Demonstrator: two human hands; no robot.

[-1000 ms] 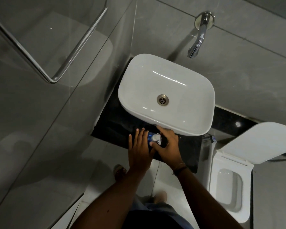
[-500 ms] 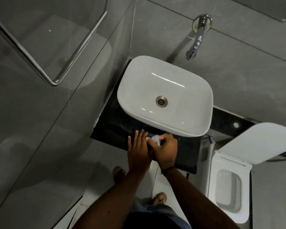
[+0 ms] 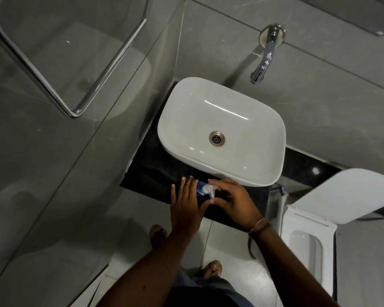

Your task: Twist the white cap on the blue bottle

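A blue pump bottle [image 3: 200,189] with a white pump head [image 3: 207,189] stands on the black counter [image 3: 151,171], just in front of the white basin [image 3: 222,131]. My left hand [image 3: 184,207] lies palm down against the bottle's left side, fingers straight and pointing at the basin. My right hand [image 3: 233,201] hovers at the bottle's right. Its forefinger reaches past the far side of the pump head and its thumb past the near side. The pump head shows uncovered between them. Most of the bottle's body is hidden by my hands.
A chrome wall spout [image 3: 263,63] hangs above the basin's far right. An open white toilet [image 3: 308,247] with raised lid [image 3: 350,193] stands at the right. A glass partition with a chrome handle [image 3: 111,69] fills the left. My feet [image 3: 212,268] stand on pale floor tiles.
My right hand has come off the top of the pump head and shifted right, so the white pump shows again. My left hand stayed beside the bottle.
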